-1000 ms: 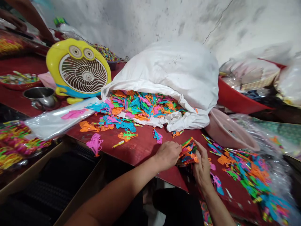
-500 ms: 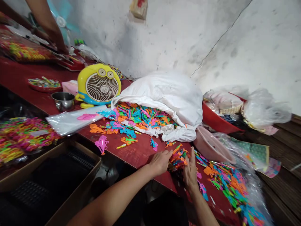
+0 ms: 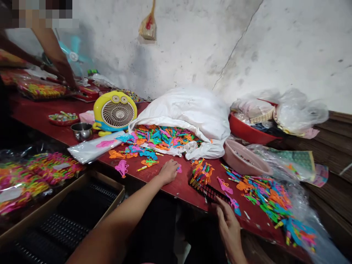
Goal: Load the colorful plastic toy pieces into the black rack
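On the red table, my left hand (image 3: 168, 172) has its fingers closed down over a small pink plastic toy piece (image 3: 179, 168), which it partly hides. My right hand (image 3: 227, 223) grips the near right end of a black plastic grid rack (image 3: 213, 192) at the table's front edge. Orange and multicoloured toy pieces (image 3: 202, 172) stand packed at the rack's far left end; its nearer slots are bare. Beyond the hands, a white sack (image 3: 189, 108) lies on its side, its mouth showing many bright toy pieces (image 3: 165, 136). A few loose ones (image 3: 121, 168) lie before it.
A pink basin (image 3: 246, 161), a red basin (image 3: 247, 130) and a heap of toy pieces (image 3: 271, 194) are at the right. Leftward stand a yellow fan (image 3: 118, 110), a metal cup (image 3: 81, 131) and a box of black racks (image 3: 74, 205). Another person's arms (image 3: 52, 47) reach in far left.
My left hand has left the packed pieces and moved left to the loose pink piece. My right hand has slid down to the rack's near end, exposing its bare slots. The view has shifted.
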`<state>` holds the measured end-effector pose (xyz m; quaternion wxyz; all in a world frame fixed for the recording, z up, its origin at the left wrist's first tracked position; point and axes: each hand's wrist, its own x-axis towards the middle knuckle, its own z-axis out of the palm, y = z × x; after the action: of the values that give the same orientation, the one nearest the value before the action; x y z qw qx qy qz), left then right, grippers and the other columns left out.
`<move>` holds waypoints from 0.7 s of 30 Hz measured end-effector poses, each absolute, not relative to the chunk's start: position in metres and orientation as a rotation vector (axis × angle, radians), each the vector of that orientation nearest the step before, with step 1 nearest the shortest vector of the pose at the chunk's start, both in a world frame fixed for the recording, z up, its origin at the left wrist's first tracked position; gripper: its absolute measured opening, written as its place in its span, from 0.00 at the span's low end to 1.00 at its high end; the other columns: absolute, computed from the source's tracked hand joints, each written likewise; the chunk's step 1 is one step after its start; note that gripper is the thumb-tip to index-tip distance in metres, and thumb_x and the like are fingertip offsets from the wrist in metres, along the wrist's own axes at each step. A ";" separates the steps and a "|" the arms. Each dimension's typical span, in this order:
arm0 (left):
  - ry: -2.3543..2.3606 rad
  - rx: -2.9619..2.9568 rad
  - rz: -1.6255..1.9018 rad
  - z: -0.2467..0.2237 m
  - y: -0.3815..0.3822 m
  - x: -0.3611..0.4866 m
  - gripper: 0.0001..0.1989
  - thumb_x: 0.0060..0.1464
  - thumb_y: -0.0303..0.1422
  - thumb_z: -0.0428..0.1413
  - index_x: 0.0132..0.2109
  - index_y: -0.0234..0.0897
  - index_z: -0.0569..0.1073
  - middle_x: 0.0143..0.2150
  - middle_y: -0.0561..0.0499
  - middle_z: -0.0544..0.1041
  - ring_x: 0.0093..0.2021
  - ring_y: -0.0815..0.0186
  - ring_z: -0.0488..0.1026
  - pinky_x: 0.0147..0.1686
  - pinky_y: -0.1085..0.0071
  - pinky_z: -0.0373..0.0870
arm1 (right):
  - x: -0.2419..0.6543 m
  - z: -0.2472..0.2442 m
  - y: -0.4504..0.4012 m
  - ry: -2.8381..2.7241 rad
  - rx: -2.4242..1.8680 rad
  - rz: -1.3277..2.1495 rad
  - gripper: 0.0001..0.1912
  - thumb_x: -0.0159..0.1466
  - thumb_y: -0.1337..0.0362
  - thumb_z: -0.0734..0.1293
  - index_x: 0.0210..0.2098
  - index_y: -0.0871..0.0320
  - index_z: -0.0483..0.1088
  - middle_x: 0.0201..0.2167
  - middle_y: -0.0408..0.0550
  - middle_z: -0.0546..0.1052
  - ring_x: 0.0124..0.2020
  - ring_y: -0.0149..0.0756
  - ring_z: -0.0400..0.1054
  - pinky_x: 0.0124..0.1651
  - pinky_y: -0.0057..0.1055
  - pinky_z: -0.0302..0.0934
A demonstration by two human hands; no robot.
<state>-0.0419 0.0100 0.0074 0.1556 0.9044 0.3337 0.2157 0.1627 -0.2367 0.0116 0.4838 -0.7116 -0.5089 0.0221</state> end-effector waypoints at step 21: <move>0.915 2.047 1.166 0.018 -0.132 -0.038 0.16 0.68 0.36 0.42 0.39 0.38 0.73 0.34 0.50 0.73 0.36 0.65 0.71 0.37 0.69 0.67 | 0.078 -0.007 -0.203 -0.936 -1.328 0.942 0.17 0.56 0.49 0.70 0.38 0.52 0.73 0.27 0.44 0.77 0.21 0.34 0.66 0.24 0.30 0.59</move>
<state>-0.0379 -0.1316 0.0176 0.3026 0.7719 0.3450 0.4399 0.0780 -0.2032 -0.0068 0.5907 -0.5706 -0.4022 0.4046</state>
